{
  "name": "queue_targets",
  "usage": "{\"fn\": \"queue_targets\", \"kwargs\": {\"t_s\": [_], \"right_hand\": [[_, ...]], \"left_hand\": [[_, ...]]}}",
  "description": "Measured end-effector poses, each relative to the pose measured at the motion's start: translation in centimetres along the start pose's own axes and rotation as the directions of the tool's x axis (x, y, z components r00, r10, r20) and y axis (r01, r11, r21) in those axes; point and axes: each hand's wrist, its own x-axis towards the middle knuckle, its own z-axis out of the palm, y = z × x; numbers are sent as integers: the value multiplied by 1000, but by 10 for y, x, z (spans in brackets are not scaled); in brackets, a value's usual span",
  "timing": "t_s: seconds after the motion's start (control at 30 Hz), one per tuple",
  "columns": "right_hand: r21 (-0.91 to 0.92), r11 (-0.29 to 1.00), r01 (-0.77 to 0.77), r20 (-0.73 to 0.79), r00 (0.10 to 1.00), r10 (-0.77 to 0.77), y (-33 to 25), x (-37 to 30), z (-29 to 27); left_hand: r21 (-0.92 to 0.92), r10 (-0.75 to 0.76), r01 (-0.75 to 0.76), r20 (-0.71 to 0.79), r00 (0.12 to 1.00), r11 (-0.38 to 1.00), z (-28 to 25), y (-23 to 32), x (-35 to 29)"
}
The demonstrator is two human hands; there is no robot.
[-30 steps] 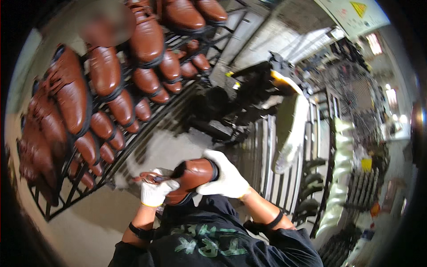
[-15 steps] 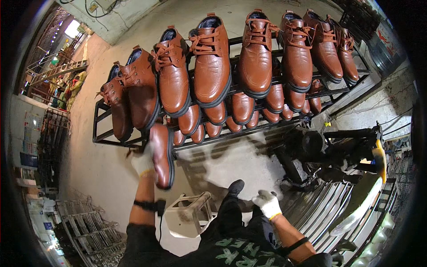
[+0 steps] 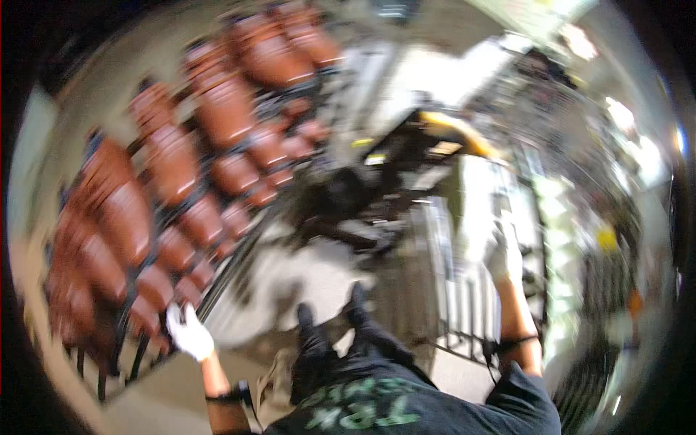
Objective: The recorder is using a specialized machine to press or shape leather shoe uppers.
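My left hand, in a white glove, is beside the near end of a black shoe rack. Its fingers look apart, and nothing shows in them. Brown lace-up leather shoes fill the rack's tiers on my left, smeared by motion. My right hand, also gloved, reaches forward on the right by a pale, long-shaped thing at the machine. Blur hides its fingers and whether it touches or holds anything.
A dark machine with a yellow curved part stands ahead, right of the rack. Below it is a slatted metal rack. A beige stool is close by my left leg. Pale rounded items line the far right.
My view has swung right, so the shoe rack now lies left. The shoe has left my left hand, whose fingers have parted. My right arm has stretched forward toward the machine.
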Motion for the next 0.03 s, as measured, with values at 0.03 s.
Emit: {"fn": "queue_targets", "kwargs": {"t_s": [0.03], "right_hand": [[-33, 998, -61, 35, 997, 63, -40, -3, 36]], "left_hand": [[-75, 52, -48, 63, 997, 996, 45, 24, 8]]}}
